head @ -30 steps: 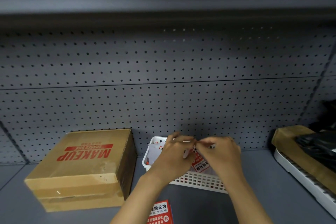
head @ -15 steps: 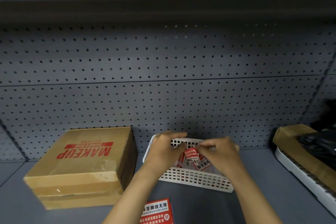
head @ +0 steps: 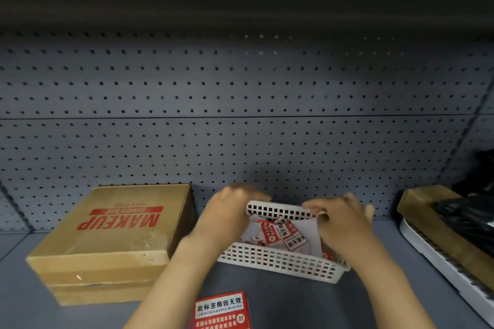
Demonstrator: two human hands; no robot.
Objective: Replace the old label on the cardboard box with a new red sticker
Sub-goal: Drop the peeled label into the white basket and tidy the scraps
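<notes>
**Hands at the sticker basket**

My left hand (head: 227,218) and right hand (head: 339,222) reach over the white basket (head: 280,262) of red stickers (head: 270,231); I cannot tell their grip. Cardboard box (head: 115,238) sits left on the shelf (head: 374,296).

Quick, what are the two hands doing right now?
Left hand: over the white basket, grip cannot be told.
Right hand: fingers curled over the basket, holding anything cannot be told.

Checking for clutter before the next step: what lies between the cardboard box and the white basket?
In the head view, only the left hand and its forearm cross there; under them the shelf between box and basket looks bare.
</notes>
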